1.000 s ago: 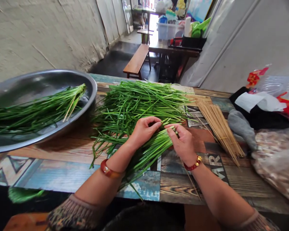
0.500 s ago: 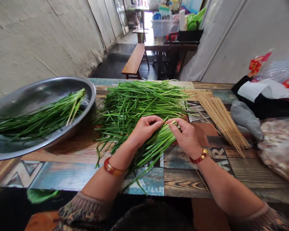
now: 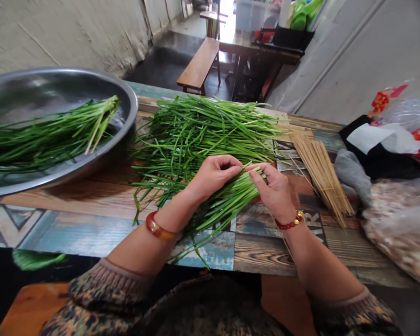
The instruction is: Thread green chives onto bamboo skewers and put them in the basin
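Note:
My right hand (image 3: 273, 189) is closed round the pale stem ends of a bunch of garlic chives (image 3: 227, 205), whose green leaves trail toward the table's front edge. A thin stick, apparently a bamboo skewer (image 3: 286, 245), sticks out below that wrist. My left hand (image 3: 219, 176) is beside it, thumb and forefinger pinched on a stem at the top of the bunch. Just behind both hands lies a large heap of loose chives (image 3: 203, 128), stems pointing right. What the right palm covers is hidden.
A steel basin (image 3: 128, 128) at the left holds more chives with sticks through their stems. A bundle of bamboo skewers (image 3: 322, 175) lies right of my hands, near a grey cloth-like lump (image 3: 352, 175) and a plastic bag of pale pieces (image 3: 399, 224). Beyond stands a wooden bench (image 3: 201, 63).
The view has tilted, so the basin and table sit higher in it. Both hands stay at the stem ends of the held bunch, the left still pinching there.

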Demonstrator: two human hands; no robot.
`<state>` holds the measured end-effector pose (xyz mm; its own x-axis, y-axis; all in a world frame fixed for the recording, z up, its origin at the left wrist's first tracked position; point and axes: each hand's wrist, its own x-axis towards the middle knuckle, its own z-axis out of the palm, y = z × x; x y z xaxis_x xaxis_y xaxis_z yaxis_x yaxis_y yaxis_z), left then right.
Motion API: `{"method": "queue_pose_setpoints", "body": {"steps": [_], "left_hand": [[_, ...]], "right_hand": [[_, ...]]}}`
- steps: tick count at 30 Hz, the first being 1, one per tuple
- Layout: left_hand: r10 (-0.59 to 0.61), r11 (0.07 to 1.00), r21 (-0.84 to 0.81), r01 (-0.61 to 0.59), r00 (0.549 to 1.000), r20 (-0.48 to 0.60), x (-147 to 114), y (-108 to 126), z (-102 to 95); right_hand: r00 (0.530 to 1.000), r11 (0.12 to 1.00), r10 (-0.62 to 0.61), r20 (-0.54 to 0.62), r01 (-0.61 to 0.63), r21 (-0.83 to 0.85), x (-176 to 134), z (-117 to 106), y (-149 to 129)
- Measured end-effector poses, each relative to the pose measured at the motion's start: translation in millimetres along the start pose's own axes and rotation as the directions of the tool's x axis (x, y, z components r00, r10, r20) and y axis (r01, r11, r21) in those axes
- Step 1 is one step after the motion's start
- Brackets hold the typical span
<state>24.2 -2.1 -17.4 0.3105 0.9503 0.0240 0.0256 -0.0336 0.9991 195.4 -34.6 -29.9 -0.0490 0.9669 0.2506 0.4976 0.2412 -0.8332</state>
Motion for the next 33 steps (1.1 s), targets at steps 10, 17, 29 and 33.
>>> {"method": "queue_pose_setpoints", "body": {"steps": [10, 17, 29, 33], "left_hand": [[0.044, 0.996, 0.074, -0.044, 0.999, -0.002, 0.2, 1.5, 0.9], [0.038, 0.993, 0.113, -0.039, 0.999, 0.012, -0.1, 1.0, 0.6], [-0.032, 0.999, 0.007, 0.032, 0.999, -0.004, -1.3, 2.2, 0.5], [-0.035, 0.999, -0.003, 0.035, 0.999, 0.002, -0.8, 1.2, 0.3]], "right_hand": [[1.000, 1.000, -0.015, 0.006, 0.015, 0.007, 0.9, 0.7, 0.6], [1.000, 0.999, -0.028, 0.010, 0.028, -0.022, 1.1, -0.2, -1.9], [0.998, 0.998, -0.057, 0.013, 0.057, -0.004, -0.5, -0.2, -0.8], [0.998, 0.998, -0.055, 0.012, 0.055, -0.006, -0.9, -0.4, -2.1]]}}
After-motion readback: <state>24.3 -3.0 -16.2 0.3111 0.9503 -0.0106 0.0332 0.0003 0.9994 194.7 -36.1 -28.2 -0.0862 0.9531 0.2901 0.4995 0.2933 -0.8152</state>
